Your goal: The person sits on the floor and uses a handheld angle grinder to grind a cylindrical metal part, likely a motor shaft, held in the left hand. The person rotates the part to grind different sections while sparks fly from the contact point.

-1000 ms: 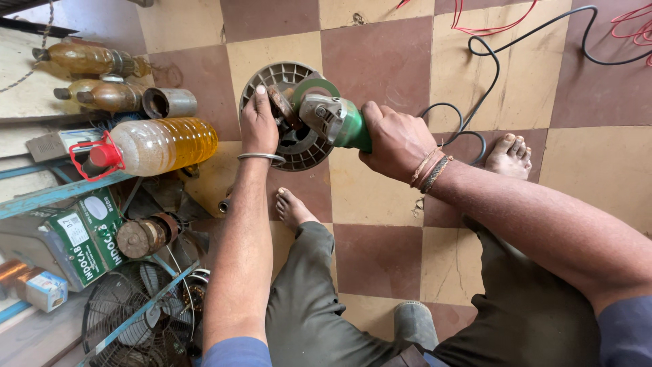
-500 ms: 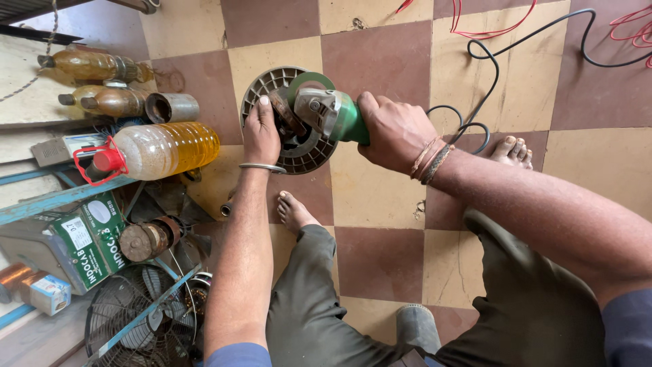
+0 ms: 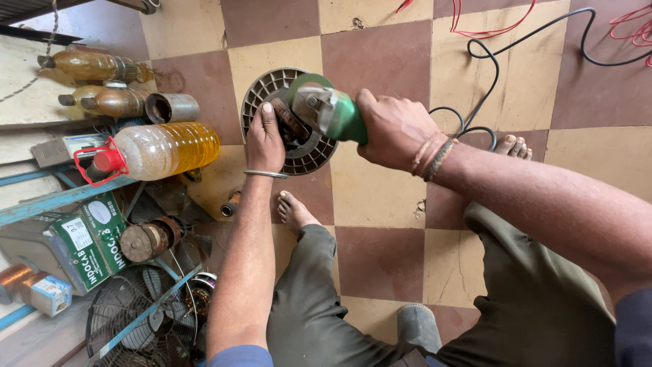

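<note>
Checkered floor tiles [image 3: 380, 197] in cream and reddish brown fill the view, with a cluttered shelf edge running down the 9 o'clock side. At far left lie two dusty bottles [image 3: 92, 66], a short metal can [image 3: 172, 107] and a plastic bottle [image 3: 159, 148] of yellow liquid with a red cap. Below it, toward 8 o'clock, sit a green box [image 3: 85, 238], a rusty round part [image 3: 146, 239] and a wire fan guard [image 3: 139, 319].

Just left of centre, the left hand [image 3: 265, 139] presses down on a round ribbed disc [image 3: 268, 92] that lies flat on the floor at 12 o'clock from the person's knees; its fingers are held together and laid over the disc's near side, and a thin bangle rings the wrist. A green grinder [image 3: 329, 112] sits over the disc, its head next to the left fingertips. Whether its wheel touches the disc cannot be told, since the head hides that spot.

Right of centre, the right hand [image 3: 394, 129] is wrapped tight round the grinder's body, covering its rear. A black cable [image 3: 489, 81] loops off toward 1 o'clock, and red wires [image 3: 475, 27] are cut off by the top edge. Bare feet show by the disc and cable.
</note>
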